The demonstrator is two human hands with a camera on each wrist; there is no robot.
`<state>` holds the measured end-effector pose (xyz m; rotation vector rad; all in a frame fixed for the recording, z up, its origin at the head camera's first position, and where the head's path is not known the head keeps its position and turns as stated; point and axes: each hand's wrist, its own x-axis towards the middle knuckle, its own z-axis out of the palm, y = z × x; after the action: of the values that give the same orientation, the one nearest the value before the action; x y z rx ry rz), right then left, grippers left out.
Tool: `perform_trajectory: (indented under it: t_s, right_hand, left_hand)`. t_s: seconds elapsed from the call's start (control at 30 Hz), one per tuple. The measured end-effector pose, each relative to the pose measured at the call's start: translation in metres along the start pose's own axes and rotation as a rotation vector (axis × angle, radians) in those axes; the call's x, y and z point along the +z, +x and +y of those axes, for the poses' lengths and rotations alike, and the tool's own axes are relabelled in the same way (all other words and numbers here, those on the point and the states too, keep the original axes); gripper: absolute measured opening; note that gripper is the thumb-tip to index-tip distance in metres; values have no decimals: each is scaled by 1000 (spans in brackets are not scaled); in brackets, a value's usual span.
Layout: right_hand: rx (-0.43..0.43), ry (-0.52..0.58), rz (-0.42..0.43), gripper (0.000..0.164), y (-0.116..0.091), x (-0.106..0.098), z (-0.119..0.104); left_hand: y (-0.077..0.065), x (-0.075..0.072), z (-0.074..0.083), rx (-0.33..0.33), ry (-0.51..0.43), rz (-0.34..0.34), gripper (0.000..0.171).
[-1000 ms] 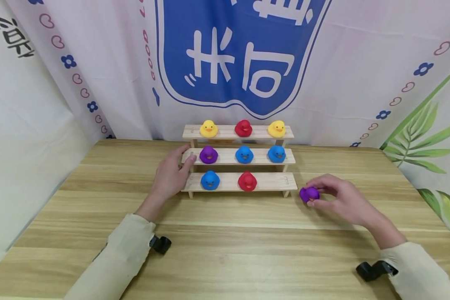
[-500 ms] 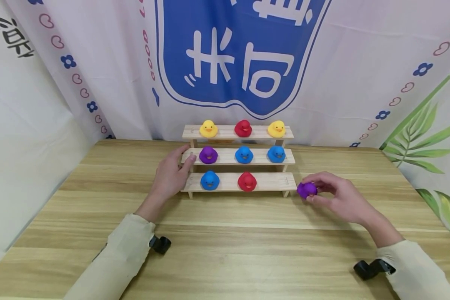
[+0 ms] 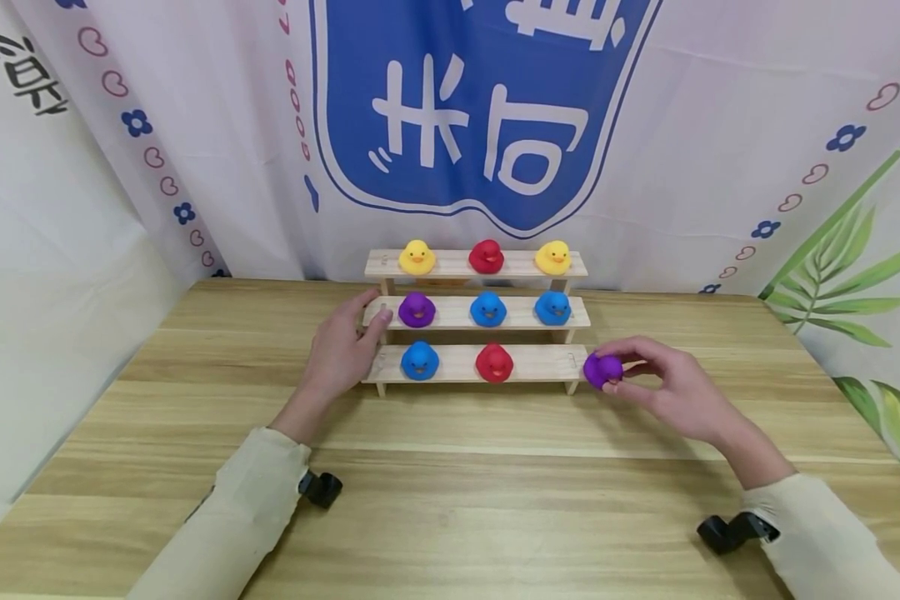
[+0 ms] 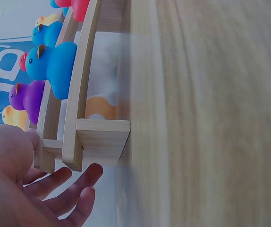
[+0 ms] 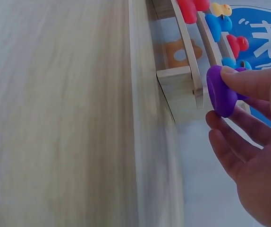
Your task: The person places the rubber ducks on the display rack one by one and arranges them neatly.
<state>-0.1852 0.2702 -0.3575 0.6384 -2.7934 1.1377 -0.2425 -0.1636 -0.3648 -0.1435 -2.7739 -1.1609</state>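
A three-tier wooden display stand (image 3: pixel 540 363) holds small rubber ducks. My left hand (image 3: pixel 345 346) holds the left end of its middle tier, with the thumb on top beside a purple duck (image 3: pixel 417 310); the other fingers (image 4: pixel 83 182) show past the stand's end in the left wrist view. My right hand (image 3: pixel 678 387) pinches another purple rubber duck (image 3: pixel 603 370) between thumb and fingertips. This duck is raised at the right end of the lowest tier, beside its edge. On that tier sit a blue duck (image 3: pixel 420 362) and a red duck (image 3: pixel 494 364).
On the top tier are two yellow ducks, one at left (image 3: pixel 417 257), one at right (image 3: pixel 553 258), around a red duck (image 3: pixel 487 257). Two blue ducks (image 3: pixel 488 309) share the middle tier. A printed curtain (image 3: pixel 232 150) hangs behind the wooden table (image 3: pixel 450 500).
My right hand has moved left and slightly up with the purple duck, from beside the stand to its lowest tier's right end. My left hand has stayed in place.
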Motion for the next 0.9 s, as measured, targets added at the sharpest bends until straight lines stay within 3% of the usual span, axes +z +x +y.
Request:
perform_trajectory:
  t_s: [0.4, 0.9]
  right_hand:
    - [40, 28, -24, 34, 17, 19, -4]
    - [52, -39, 0, 35, 31, 30, -8]
  left_hand:
    - [0, -1, 0, -2, -5, -5, 60]
    - [-2, -1, -1, 5, -8, 5, 60]
